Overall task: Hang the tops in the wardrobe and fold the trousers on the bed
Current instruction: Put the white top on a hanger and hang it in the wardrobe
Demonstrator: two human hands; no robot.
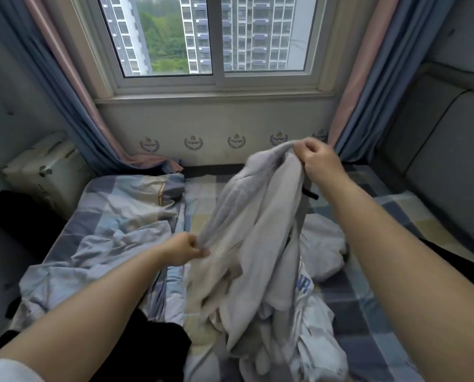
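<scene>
A pale grey garment (257,230) hangs lifted above the checked bed (368,312). My right hand (320,161) pinches its top edge, held high near the window wall. My left hand (182,248) grips a bunched part of the same cloth lower down, on its left side. The garment's lower end trails into a heap of light clothes, among them a white piece with blue letters (304,285). Whether the held garment is a top or trousers cannot be told. A black garment (158,340) lies at the bed's near left.
A crumpled checked quilt (106,244) covers the bed's left side. A pillow (45,169) leans in the far left corner. Curtains (368,100) flank the window. A padded headboard (445,161) stands on the right. Another white garment (321,244) lies behind the heap.
</scene>
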